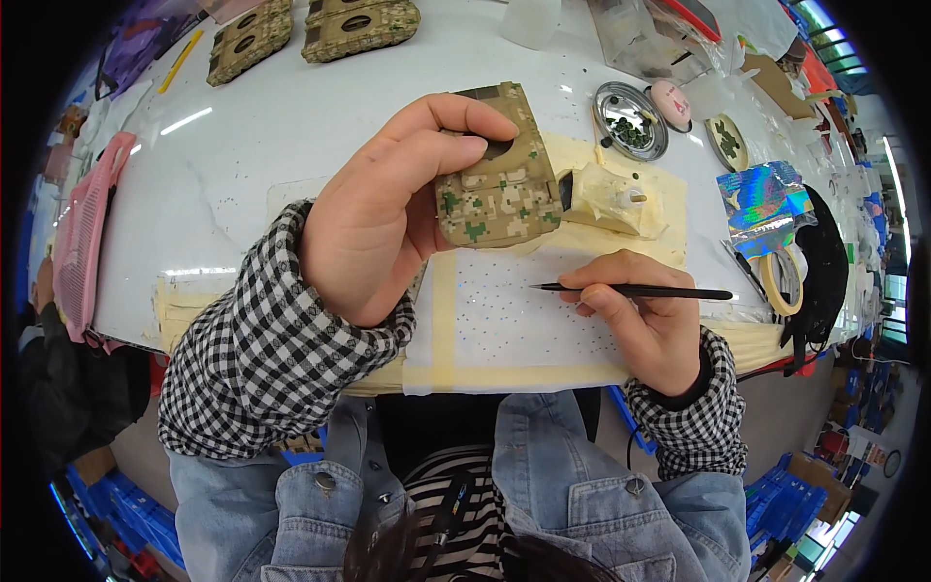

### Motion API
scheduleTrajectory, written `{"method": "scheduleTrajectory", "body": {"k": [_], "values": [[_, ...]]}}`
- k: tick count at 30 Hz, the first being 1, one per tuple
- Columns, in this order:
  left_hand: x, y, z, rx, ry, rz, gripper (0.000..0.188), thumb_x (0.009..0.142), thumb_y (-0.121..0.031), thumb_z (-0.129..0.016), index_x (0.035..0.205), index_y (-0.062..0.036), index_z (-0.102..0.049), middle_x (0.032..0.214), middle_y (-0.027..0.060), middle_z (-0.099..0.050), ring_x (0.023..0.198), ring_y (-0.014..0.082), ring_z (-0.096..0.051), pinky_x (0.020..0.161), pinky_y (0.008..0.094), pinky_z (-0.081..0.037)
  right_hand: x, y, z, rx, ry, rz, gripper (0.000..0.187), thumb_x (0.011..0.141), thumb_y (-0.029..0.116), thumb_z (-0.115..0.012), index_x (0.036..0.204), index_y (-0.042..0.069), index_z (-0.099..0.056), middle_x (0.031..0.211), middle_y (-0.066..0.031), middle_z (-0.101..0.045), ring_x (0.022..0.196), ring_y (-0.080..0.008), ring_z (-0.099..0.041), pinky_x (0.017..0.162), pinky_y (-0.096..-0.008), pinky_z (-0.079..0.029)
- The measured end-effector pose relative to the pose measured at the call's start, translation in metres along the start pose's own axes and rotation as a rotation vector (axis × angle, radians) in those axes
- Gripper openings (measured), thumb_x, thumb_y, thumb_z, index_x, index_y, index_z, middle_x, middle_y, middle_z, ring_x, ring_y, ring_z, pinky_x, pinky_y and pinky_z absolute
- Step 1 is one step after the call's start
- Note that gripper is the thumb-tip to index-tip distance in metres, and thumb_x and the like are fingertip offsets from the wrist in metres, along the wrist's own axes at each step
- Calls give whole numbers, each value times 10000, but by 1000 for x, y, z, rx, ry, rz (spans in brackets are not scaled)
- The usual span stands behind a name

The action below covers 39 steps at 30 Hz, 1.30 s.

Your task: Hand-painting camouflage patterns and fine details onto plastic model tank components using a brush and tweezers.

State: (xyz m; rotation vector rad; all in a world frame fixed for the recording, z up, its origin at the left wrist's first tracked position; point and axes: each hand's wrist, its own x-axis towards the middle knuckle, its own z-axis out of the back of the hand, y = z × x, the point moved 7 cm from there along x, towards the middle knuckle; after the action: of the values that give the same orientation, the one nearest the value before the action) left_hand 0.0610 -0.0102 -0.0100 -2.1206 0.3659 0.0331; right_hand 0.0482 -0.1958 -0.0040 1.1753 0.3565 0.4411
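Observation:
My left hand (364, 209) is raised over the table, thumb and fingers closed round a camouflage-painted model tank hull (506, 202). A dark round opening shows in the hull near my fingertips. In my right hand (648, 325), a slim black fine paintbrush (679, 291) is pinched like a pen, its thin tip pointing left and apart from the hull. Below both hands lies a white sheet (514, 339) edged with yellow tape and dotted with tiny dark specks. Just right of the hull sits a tape-covered block (609, 199).
More camouflage hulls (361, 27) stand at the far left, near a yellow pencil-like stick (180, 62). A round metal dish (656, 145) holds small dark green parts. A pink basket (92, 238) stands at the left edge; a tape roll (782, 283) and shiny foil pouch (766, 209) lie right.

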Motion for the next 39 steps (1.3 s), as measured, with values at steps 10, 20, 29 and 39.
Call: {"method": "scheduleTrajectory", "body": {"k": [10, 20, 29, 39], "values": [[-1, -1, -1, 9, 5, 7, 270, 930, -207, -426, 1163, -73, -459, 1128, 141, -581, 1029, 191, -608, 765, 316, -550, 0, 6, 0, -83, 18, 50, 115, 848, 53, -636, 919, -32, -666, 867, -124, -674, 783, -200, -639, 730, -281, -504], [0, 0, 0, 3, 4, 6, 268, 931, -205, -425, 1162, -74, -461, 1121, 150, -589, 1012, 190, -616, 763, 311, -551, 0, 6, 0, -65, 16, 46, 106, 847, 39, -632, 912, -38, -664, 877, -125, -676, 789, -197, -641, 733, -279, -505], [0, -1, 1, 25, -10, 3, 266, 931, -209, -424, 1160, -78, -462, 1103, 166, -601, 973, 190, -625, 760, 305, -543, -1, 4, 2, -11, -12, 35, 106, 853, 44, -629, 911, -37, -666, 872, -122, -680, 783, -182, -640, 726, -271, -504], [2, 2, -2, -57, 44, 62, 221, 923, -180, -406, 1104, -66, -463, 1034, 154, -597, 946, 227, -636, 659, 310, -536, -3, 45, 30, 56, -108, 265, 144, 881, 84, -611, 932, -40, -663, 839, -112, -663, 725, -157, -619, 662, -260, -494]]}}
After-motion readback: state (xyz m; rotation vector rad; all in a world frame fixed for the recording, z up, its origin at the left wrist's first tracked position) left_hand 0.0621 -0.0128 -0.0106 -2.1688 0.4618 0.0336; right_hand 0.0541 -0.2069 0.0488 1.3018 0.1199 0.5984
